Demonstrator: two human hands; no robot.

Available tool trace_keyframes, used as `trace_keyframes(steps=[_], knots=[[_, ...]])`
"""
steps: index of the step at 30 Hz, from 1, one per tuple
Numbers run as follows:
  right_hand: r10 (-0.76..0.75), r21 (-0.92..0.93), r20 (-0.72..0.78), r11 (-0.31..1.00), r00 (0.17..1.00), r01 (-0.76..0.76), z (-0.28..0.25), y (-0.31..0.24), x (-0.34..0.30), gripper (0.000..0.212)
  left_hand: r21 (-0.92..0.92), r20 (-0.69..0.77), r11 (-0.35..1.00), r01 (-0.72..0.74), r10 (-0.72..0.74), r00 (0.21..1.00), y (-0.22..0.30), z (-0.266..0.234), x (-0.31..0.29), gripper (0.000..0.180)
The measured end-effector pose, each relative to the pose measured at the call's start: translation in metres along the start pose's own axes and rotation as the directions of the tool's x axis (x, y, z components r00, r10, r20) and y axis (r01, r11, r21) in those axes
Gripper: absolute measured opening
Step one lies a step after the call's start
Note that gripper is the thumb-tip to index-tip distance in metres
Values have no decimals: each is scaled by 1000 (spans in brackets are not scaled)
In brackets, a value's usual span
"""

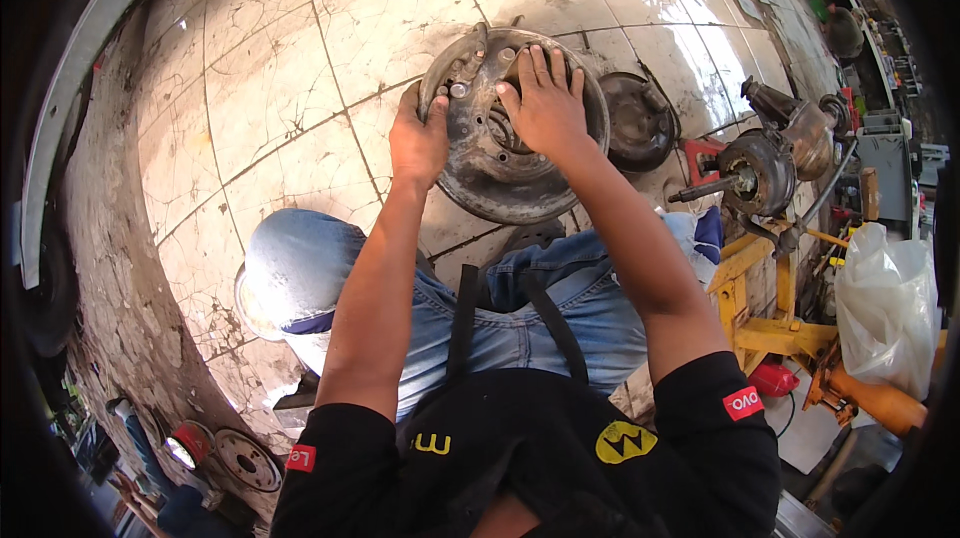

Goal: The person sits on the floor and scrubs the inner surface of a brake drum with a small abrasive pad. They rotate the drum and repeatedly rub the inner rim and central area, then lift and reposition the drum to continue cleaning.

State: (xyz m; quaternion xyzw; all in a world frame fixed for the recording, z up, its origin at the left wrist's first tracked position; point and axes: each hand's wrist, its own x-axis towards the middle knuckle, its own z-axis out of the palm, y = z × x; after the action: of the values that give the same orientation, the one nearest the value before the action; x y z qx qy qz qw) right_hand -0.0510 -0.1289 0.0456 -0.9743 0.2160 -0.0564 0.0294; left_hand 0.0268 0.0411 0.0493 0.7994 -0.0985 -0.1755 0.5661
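Note:
A round, worn steel wheel rim (pixel 498 200) lies on the tiled floor in front of me, between my knees and the far tiles. Loose bolts (pixel 459 90) and other small metal parts rest in its upper left. My left hand (pixel 420 143) grips the left edge of the rim, its thumb over the top and the other fingers at the outside. Across the upper right of the rim my right hand (pixel 546 108) lies with fingers spread and thumb apart; what is under its palm is hidden. Just right of the rim sits a dark round brake plate (pixel 638 123).
To the right, an axle assembly with a hub (pixel 757 174) stands beside a yellow metal stand (pixel 780 336). A clear plastic bag (pixel 885 303) hangs near the stand. At lower left are a lit lamp (pixel 188 445) and a round metal disc (pixel 248 460).

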Motion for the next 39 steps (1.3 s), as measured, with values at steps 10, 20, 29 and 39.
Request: trace_keyframes(steps=[10,20,29,39], knots=[[103,14,72,994,992,-104,-5,-6,0,64,0,-19,1000,-28,28,999,-2,-1,-1,41],[123,106,71,986,990,-130,-6,-5,-2,63,91,-52,995,-31,35,998,-4,-1,-3,48],[98,98,35,990,995,-101,-4,5,-3,59,50,-1,997,-66,66,998,-9,1,1,50],[96,92,60,991,994,-102,-6,9,-5,58,69,10,997,-45,44,999,-9,4,0,51]])
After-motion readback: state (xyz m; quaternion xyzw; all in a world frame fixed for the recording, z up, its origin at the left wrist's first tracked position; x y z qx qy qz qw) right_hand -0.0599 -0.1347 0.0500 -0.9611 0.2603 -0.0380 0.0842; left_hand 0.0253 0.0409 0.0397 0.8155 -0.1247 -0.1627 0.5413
